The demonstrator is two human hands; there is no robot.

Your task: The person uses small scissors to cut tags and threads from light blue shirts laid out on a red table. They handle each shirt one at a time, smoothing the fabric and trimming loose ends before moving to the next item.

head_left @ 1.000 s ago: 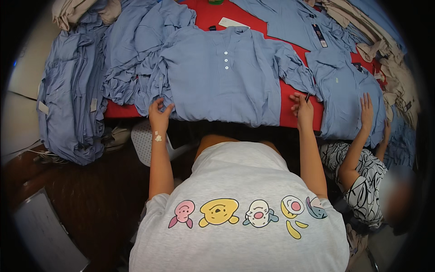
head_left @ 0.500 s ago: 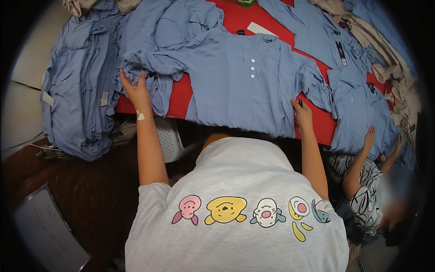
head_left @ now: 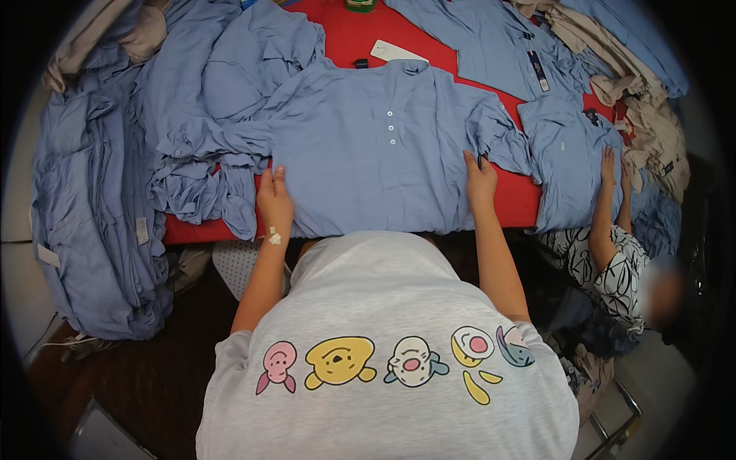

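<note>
A light blue shirt [head_left: 345, 161] with a short button placket lies spread front up on the table, its neck away from me. At its left side edge is my left hand [head_left: 274, 201], thumb and fingers closing at the cloth. My right hand [head_left: 481, 188] rests by the shirt's right side, below the bunched right sleeve [head_left: 498, 138]. A small dark pointed tool [head_left: 481, 162] sticks out from its closed fingers; its kind is mostly hidden. The left sleeve [head_left: 203, 138] stretches over other blue garments.
Piled blue garments [head_left: 92, 207] hang over the left end of the red table [head_left: 207, 228]. A white card [head_left: 396, 52] lies beyond the collar. At right, another person's hands [head_left: 608, 165] touch a blue garment [head_left: 563, 153]; beige garments [head_left: 652, 138] lie beyond.
My left hand has come from the left sleeve down to the shirt's side edge, its spread fingers now drawn together. The left sleeve lies flatter. The view has shifted right.
</note>
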